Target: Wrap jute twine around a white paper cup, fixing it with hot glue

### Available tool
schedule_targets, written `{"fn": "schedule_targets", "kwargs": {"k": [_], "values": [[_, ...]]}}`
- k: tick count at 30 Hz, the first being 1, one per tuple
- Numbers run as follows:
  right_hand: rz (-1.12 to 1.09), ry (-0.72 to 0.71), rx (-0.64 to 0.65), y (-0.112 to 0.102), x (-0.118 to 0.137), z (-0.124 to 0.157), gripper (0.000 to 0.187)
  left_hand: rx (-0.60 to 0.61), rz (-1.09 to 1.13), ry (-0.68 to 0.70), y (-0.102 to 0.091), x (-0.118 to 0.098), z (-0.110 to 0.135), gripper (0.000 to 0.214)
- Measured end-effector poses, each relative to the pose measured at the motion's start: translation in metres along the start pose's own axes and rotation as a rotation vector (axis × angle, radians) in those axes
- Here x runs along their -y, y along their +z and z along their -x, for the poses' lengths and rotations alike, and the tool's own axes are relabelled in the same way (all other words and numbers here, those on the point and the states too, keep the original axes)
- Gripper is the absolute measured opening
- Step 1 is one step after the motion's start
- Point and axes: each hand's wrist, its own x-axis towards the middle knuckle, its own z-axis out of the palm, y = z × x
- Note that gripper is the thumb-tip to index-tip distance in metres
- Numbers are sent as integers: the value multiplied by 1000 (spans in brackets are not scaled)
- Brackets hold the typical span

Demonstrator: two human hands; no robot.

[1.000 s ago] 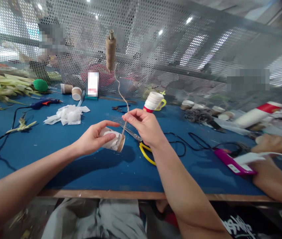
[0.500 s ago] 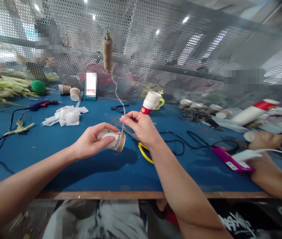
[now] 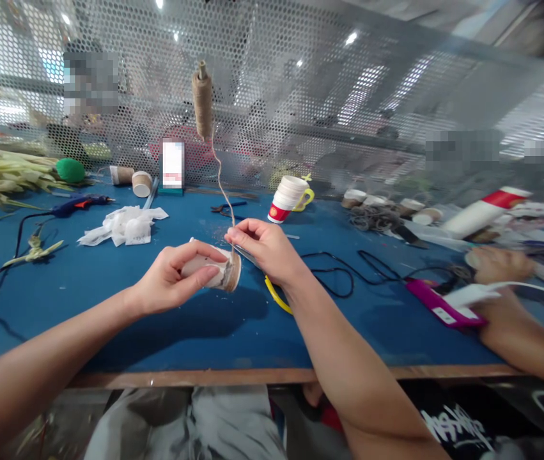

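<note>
My left hand is wrapped round a small white paper cup held on its side above the blue table; jute twine covers the cup's right end. My right hand pinches a strand of that twine right at the cup's wound end. The strand rises to a twine spool hanging on the perforated metal screen. Yellow-handled scissors lie on the table under my right wrist.
On the left lie a blue glue gun, crumpled white fabric, pale leaves and a green ball. A stack of white cups stands behind. Another person's hands hold a magenta tool at the right, among black cables.
My right hand has come down along the twine from above the cup to its wound end. The cup has stayed in my left hand, nearly still.
</note>
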Motion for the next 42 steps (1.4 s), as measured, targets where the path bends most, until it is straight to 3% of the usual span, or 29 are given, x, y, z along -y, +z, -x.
{"fn": "schedule_targets", "kwargs": {"k": [16,25,30,34,37,39,42], "values": [[-102,73,120,3,-2,0,24,-97,-14,147,0,-8,0,12],[-228,138,160,6,-2,-1,23,-114,-54,157,1,-8,1,12],[-171,166,171,7,-9,-4,26,-116,13,62,1,-5,1,15],[129,71,35,2,-14,-8,33,-179,148,-96,1,-2,-3,21],[150,14,-95,-4,-8,-5,33,-214,180,-153,0,0,-6,22],[45,25,-33,-7,0,0,33,-228,139,-146,0,2,-7,22],[-78,67,198,-7,8,7,26,-220,35,-120,0,5,-6,23]]}}
